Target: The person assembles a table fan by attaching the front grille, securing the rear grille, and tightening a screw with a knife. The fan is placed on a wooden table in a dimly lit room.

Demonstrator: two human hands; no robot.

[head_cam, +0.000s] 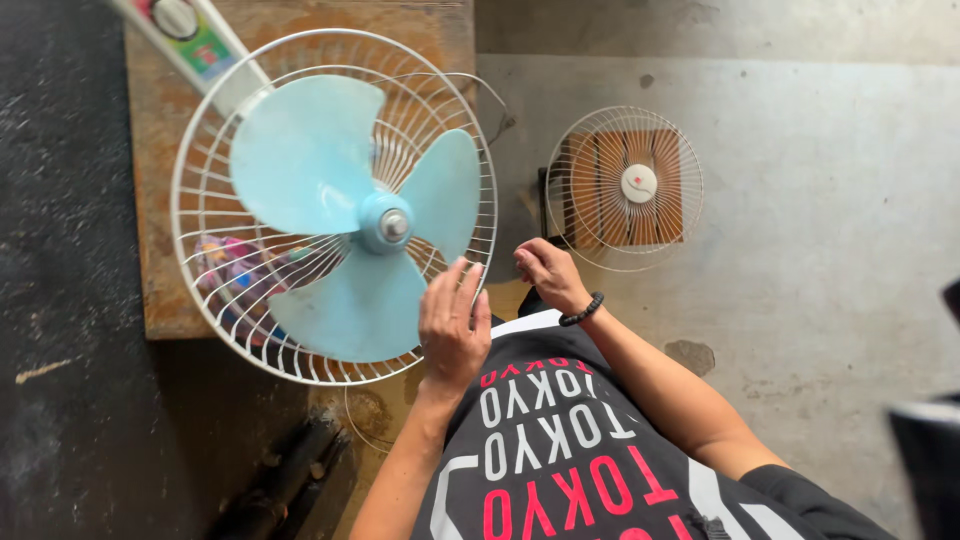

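Observation:
A fan with three light blue blades [330, 190] and a white wire rear guard [215, 290] lies face up on a worn wooden table [160, 120]. My left hand [453, 325] rests flat, fingers apart, on the tip of the lower blade at the guard's lower right rim. My right hand [547, 275], with a black bead bracelet on the wrist, hovers just right of the rim with its fingers curled in. I see nothing held in it.
The detached front wire guard [625, 188] lies on a small wooden stool on the concrete floor to the right. The fan's white control stem [195, 40] points to the upper left. Colourful small items show under the guard. A dark pipe lies on the floor below.

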